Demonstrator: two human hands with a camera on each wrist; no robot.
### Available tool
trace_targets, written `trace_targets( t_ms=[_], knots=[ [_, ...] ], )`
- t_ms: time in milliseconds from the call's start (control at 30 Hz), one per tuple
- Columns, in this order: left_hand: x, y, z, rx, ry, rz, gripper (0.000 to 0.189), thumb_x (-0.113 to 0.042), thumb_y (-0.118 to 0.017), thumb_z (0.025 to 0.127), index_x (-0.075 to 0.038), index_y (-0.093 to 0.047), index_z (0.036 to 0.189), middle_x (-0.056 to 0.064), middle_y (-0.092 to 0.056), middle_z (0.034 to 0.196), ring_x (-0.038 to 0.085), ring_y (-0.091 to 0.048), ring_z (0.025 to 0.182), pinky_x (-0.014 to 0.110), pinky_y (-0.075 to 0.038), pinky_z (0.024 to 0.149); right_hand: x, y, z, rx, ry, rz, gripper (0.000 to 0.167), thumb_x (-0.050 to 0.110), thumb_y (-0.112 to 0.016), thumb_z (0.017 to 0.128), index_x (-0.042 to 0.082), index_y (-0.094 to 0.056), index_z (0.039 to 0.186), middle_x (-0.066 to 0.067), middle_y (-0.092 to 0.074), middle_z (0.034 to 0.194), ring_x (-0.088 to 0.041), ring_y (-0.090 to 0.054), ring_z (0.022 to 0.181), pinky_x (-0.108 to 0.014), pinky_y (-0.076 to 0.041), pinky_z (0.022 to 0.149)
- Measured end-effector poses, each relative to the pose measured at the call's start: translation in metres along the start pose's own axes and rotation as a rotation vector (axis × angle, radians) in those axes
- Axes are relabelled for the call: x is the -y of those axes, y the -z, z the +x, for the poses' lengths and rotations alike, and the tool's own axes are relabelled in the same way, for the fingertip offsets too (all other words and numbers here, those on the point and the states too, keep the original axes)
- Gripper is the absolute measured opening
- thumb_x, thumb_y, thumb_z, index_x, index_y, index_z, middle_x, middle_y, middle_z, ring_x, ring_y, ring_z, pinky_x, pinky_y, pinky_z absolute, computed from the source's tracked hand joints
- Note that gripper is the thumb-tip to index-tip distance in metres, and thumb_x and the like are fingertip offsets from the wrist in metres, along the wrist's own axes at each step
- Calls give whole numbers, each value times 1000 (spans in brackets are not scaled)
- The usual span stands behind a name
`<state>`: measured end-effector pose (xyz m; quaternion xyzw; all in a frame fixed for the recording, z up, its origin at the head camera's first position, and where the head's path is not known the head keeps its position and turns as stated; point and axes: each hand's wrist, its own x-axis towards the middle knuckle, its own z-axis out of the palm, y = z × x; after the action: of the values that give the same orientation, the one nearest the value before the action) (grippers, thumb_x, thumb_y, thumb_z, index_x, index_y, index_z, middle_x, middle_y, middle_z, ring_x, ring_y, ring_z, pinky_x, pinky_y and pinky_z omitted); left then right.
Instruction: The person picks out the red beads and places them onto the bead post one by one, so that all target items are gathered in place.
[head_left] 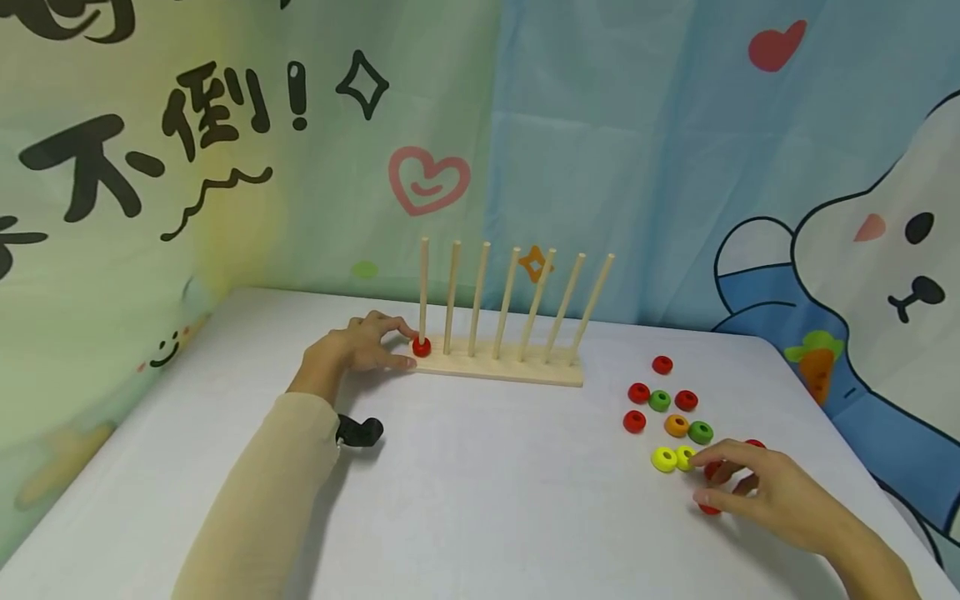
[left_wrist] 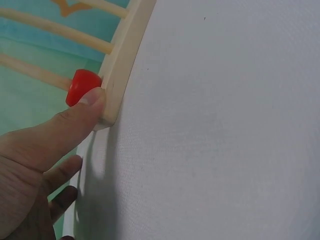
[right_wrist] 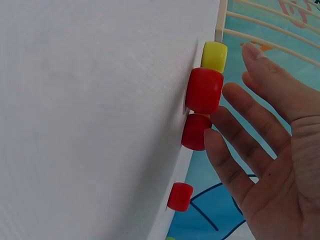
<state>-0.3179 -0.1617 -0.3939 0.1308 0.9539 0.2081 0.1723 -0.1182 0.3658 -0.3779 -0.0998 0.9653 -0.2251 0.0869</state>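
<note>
A wooden peg rack [head_left: 495, 367] with several upright pegs stands toward the back of the table. One red bead [head_left: 422, 347] sits at the foot of its leftmost peg. My left hand [head_left: 363, 343] holds the left end of the rack's base, with thumb in front and index finger behind, close to that bead. In the left wrist view the thumb [left_wrist: 82, 112] lies against the base corner beside the red bead [left_wrist: 82, 87]. My right hand [head_left: 780, 496] hovers over loose red beads [head_left: 709, 508], fingers spread and loosely bent, nothing between them. It partly hides some beads.
Loose beads lie on the right of the white table [head_left: 480, 483]: yellow [head_left: 663, 459], orange [head_left: 677, 426], green [head_left: 701, 432] and more red ones [head_left: 634, 422]. A printed cloth [head_left: 600, 150] hangs behind. A black device [head_left: 362, 432] is by the left wrist.
</note>
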Motion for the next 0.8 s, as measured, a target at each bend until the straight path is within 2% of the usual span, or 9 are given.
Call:
trace_targets(
  t_ms=[433, 633, 800],
  knots=[
    [0, -1, -1, 1, -19, 0, 54, -61, -71, 81, -44, -55, 130, 8, -27, 156, 40, -25, 139, 74, -25, 100, -1, -4, -1, 8, -6, 42, 40, 36, -83, 78, 22, -68, 112, 5, -64, 101, -10, -60, 86, -21, -54, 73],
    [1, -2, -1, -2, -13, -6, 57, -62, -70, 81, -43, -54, 132, 8, -27, 156, 40, -25, 139, 74, -25, 100, 1, -4, 0, 17, -5, 51, 39, 34, -83, 78, 22, -68, 113, 5, -65, 102, -9, -61, 86, -20, -53, 73],
    [4, -4, 5, 4, 10, -9, 57, -62, -70, 80, -45, -53, 132, 4, -25, 157, 38, -23, 141, 73, -25, 101, 1, -4, -1, 24, -4, 69, 39, 32, -83, 78, 21, -68, 113, 5, -65, 105, -10, -62, 87, -20, -54, 74]
  ],
)
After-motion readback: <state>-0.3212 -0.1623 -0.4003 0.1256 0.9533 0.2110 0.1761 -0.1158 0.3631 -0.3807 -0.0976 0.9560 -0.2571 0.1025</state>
